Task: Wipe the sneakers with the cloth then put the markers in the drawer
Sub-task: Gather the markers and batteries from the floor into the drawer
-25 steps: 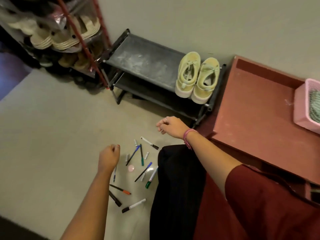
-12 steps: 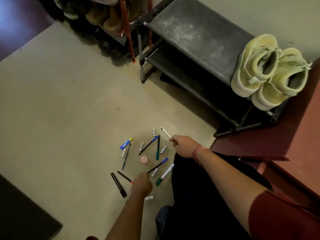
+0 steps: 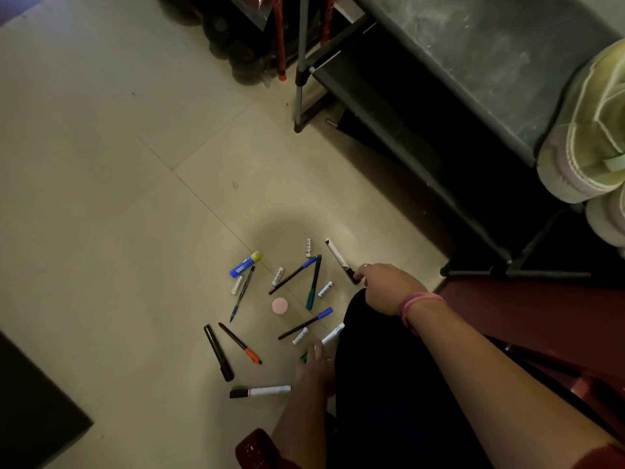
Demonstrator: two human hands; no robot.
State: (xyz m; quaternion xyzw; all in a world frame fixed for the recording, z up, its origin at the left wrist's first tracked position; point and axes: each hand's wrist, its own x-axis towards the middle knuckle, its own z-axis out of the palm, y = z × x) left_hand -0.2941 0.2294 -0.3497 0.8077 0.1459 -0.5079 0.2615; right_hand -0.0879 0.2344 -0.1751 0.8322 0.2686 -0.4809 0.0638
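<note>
A pink round lid (image 3: pixel 280 305) lies near batteries (image 3: pixel 325 289) on the tiled floor (image 3: pixel 101 198).

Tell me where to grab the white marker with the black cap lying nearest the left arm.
Pinch the white marker at mid-barrel from above. It lies flat on the floor, nearly level across the view, with both long sides free. The left hand sits just past its white end, so little reach looks needed.

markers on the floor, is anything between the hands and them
Nothing visible. The right hand already pinches the white marker with the black cap, and the left hand is on the green-capped white marker. The other markers lie bare on the tile. No drawer is in view.
</note>
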